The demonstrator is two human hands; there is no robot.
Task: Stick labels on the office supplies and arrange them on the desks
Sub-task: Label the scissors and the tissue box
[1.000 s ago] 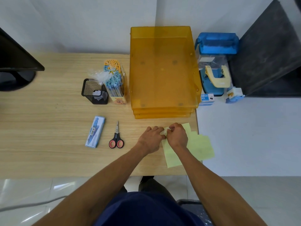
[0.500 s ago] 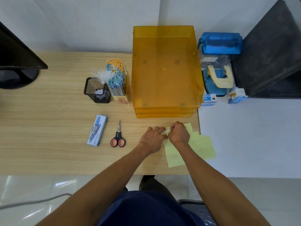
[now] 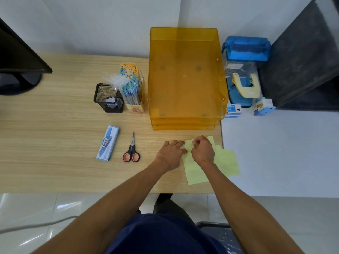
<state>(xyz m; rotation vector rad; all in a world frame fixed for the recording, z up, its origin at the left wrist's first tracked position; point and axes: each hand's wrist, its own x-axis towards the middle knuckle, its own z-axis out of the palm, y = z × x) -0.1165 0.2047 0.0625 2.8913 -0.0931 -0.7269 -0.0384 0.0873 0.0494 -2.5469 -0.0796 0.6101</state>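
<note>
Pale yellow label sheets (image 3: 225,162) lie overlapped at the wooden desk's front right corner. My left hand (image 3: 171,154) rests on the sheets' left edge, fingers curled, holding it down. My right hand (image 3: 202,150) pinches a small white label (image 3: 188,144) at the sheet's top, right beside the left fingertips. To the left lie red-handled scissors (image 3: 131,150) and a blue stationery box (image 3: 107,143). Behind them stand a black mesh pen cup (image 3: 108,98) and a bagged pack of pens (image 3: 131,88).
A stack of orange document trays (image 3: 186,77) stands directly behind my hands. On the white desk to the right are a blue pouch (image 3: 246,48), a hole punch (image 3: 242,88), a binder clip box (image 3: 233,110) and a small blue-white item (image 3: 264,106). A monitor (image 3: 20,59) stands far left.
Both hands stay at the label sheet; the right fingers have pulled slightly away from the left, showing a bit more of the white label. The view shifted a little.
</note>
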